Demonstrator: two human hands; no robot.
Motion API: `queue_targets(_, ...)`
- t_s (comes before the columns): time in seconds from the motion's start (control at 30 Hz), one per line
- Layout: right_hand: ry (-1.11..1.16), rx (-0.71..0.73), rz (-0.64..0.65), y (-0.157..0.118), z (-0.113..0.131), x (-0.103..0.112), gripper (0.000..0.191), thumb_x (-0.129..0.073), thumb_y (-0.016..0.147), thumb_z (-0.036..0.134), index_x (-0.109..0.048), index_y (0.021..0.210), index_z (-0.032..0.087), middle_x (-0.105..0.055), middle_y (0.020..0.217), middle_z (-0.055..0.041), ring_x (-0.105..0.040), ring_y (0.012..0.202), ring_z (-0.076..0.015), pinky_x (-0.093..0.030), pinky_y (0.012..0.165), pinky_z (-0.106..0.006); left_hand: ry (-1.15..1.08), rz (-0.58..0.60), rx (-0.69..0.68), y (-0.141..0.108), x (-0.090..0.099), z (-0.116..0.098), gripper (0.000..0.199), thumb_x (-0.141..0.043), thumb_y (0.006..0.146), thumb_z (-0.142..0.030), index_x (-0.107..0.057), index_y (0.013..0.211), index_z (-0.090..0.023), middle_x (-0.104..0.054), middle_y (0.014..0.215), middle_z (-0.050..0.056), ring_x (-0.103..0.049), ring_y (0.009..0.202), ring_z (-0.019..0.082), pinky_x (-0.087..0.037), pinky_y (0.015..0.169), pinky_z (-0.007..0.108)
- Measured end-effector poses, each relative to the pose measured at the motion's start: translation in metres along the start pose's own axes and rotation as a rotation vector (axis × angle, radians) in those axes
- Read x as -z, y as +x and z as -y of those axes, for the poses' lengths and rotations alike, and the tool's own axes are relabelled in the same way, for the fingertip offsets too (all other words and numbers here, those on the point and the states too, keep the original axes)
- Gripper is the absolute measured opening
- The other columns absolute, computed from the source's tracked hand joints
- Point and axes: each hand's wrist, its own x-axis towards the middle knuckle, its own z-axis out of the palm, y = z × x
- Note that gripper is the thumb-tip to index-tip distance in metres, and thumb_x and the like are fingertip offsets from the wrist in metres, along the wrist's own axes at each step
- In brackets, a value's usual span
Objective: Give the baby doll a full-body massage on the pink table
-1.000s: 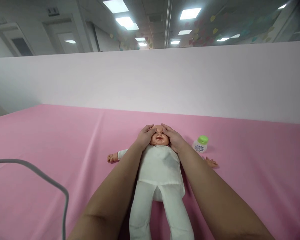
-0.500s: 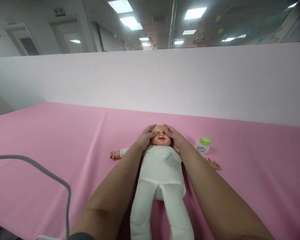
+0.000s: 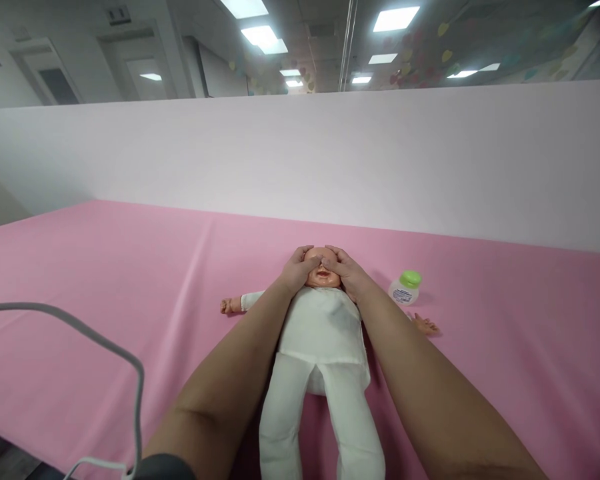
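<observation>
A baby doll in white cloth top and trousers lies on its back, its head away from me. My left hand cups the left side of the doll's head, and my right hand cups the right side. Both thumbs lie across the face beside the nose, covering the eyes. The other fingers curve around the sides and top of the head. Its mouth and chin show between my hands. The doll's arms stretch out sideways, partly hidden behind my forearms.
A clear bottle with a green cap stands right of the doll. Pink sheeting covers the table, with a white panel along its back. A grey cable loops at the lower left, near a dark band on my left arm.
Both thumbs have slid inward across the doll's face towards the nose, so the eyes are now covered. My hands remain around the head. The doll and bottle stay in place.
</observation>
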Motion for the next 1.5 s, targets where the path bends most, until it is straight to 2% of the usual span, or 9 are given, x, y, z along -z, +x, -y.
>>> queue_targets(0.17,-0.005,0.005,-0.047,0.005,-0.004,0.000,0.056,-0.087,0.074,0.039,-0.064,0.124,0.030,-0.073,0.114,-0.0028,-0.071,0.106,-0.0260,-0.056,0.103,-0.046,-0.058,-0.012,0.021,0.003,-0.002,0.001,0.054,-0.077,0.080,-0.043,-0.065,0.128,-0.022,-0.072,0.122,0.010,-0.066,0.116,0.028,-0.052,0.101,0.040)
queue_targets(0.37,0.012,-0.003,-0.066,0.002,-0.001,0.000,0.054,-0.081,0.078,0.040,-0.065,0.129,0.031,-0.071,0.128,-0.0047,-0.066,0.123,-0.0278,-0.053,0.111,-0.046,-0.230,0.021,0.052,0.005,0.000,0.000,0.046,-0.069,0.083,-0.033,-0.067,0.127,-0.018,-0.074,0.119,0.010,-0.068,0.113,0.026,-0.053,0.103,0.040)
queue_targets(0.53,0.119,-0.051,-0.007,-0.004,0.002,0.007,0.061,-0.081,0.077,0.033,-0.065,0.135,0.030,-0.064,0.144,-0.0060,-0.060,0.133,-0.0286,-0.048,0.117,-0.046,-0.314,0.060,0.135,-0.002,0.005,-0.005,0.054,-0.066,0.082,-0.025,-0.065,0.136,-0.021,-0.071,0.133,0.012,-0.067,0.120,0.028,-0.053,0.106,0.043)
queue_targets(0.67,0.159,-0.062,0.053,-0.007,0.004,0.014,0.064,-0.083,0.073,0.024,-0.065,0.135,0.029,-0.058,0.152,-0.0052,-0.054,0.141,-0.0271,-0.043,0.121,-0.045,-0.392,0.115,0.142,-0.007,0.008,-0.007,0.064,-0.069,0.076,-0.022,-0.062,0.139,-0.018,-0.067,0.139,0.014,-0.066,0.124,0.030,-0.052,0.109,0.045)
queue_targets(0.9,0.150,-0.063,0.050,-0.009,0.006,0.008,0.065,-0.082,0.077,0.031,-0.060,0.138,0.030,-0.063,0.143,-0.0073,-0.061,0.131,-0.0282,-0.046,0.117,-0.048,-0.416,0.211,0.108,-0.013,0.008,-0.009,0.072,-0.079,0.074,-0.025,-0.056,0.142,-0.019,-0.068,0.135,0.014,-0.068,0.119,0.031,-0.052,0.108,0.047)
queue_targets(1.03,0.104,-0.058,0.078,-0.009,0.005,0.005,0.068,-0.086,0.075,0.032,-0.057,0.137,0.033,-0.066,0.134,-0.0062,-0.067,0.120,-0.0282,-0.052,0.110,-0.049,-0.363,0.154,0.110,-0.014,0.006,-0.012,0.074,-0.087,0.071,-0.028,-0.057,0.138,-0.020,-0.066,0.136,0.015,-0.070,0.114,0.030,-0.057,0.101,0.045)
queue_targets(1.2,0.051,-0.052,0.075,-0.004,0.001,0.004,0.069,-0.092,0.070,0.036,-0.057,0.129,0.033,-0.069,0.123,-0.0050,-0.071,0.109,-0.0282,-0.057,0.101,-0.049,-0.240,0.079,0.144,-0.013,0.001,-0.018,0.070,-0.089,0.070,-0.030,-0.058,0.132,-0.020,-0.068,0.128,0.016,-0.072,0.105,0.030,-0.059,0.092,0.045)
queue_targets(1.37,0.027,-0.010,0.015,0.000,0.000,0.002,0.059,-0.092,0.069,0.042,-0.061,0.117,0.030,-0.071,0.112,-0.0030,-0.071,0.103,-0.0262,-0.058,0.097,-0.046,-0.164,0.015,0.151,-0.014,-0.003,-0.025,0.064,-0.089,0.070,-0.032,-0.060,0.126,-0.021,-0.066,0.133,0.015,-0.071,0.106,0.029,-0.059,0.091,0.042)
queue_targets(1.5,0.027,0.017,-0.005,0.002,-0.003,0.002,0.056,-0.093,0.067,0.044,-0.064,0.113,0.030,-0.073,0.109,-0.0020,-0.070,0.102,-0.0257,-0.057,0.098,-0.045,-0.128,-0.006,0.119,-0.011,-0.004,-0.021,0.062,-0.089,0.070,-0.035,-0.062,0.125,-0.020,-0.067,0.129,0.015,-0.071,0.106,0.029,-0.059,0.091,0.042)
